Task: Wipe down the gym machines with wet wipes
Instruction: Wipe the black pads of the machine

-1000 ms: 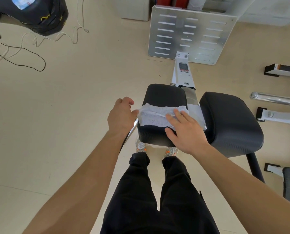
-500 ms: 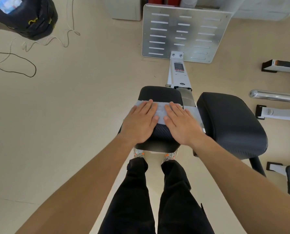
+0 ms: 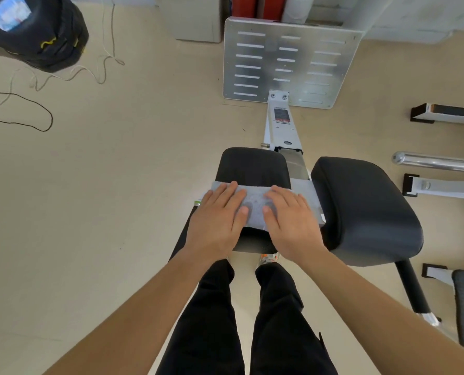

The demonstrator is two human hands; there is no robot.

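Note:
A white wet wipe (image 3: 254, 204) lies spread flat across the left black pad (image 3: 252, 166) of the gym machine, right below me. My left hand (image 3: 218, 215) presses the wipe's left part with straight fingers. My right hand (image 3: 290, 217) presses its right part the same way, thumbs almost meeting. A second, larger black pad (image 3: 360, 209) sits to the right, untouched. The wipe's middle shows between my hands; its ends are partly hidden under my palms.
The machine's white beam (image 3: 280, 125) runs forward to a slotted metal footplate (image 3: 287, 60). A black bag (image 3: 33, 31) and loose cables (image 3: 36, 109) lie on the floor at the far left. A chrome bar (image 3: 439, 162) and white frame feet stand at the right.
My left hand came from beside the pad onto the wipe. Both hands now press it flat, and the crumpled wipe has been smoothed out across the pad.

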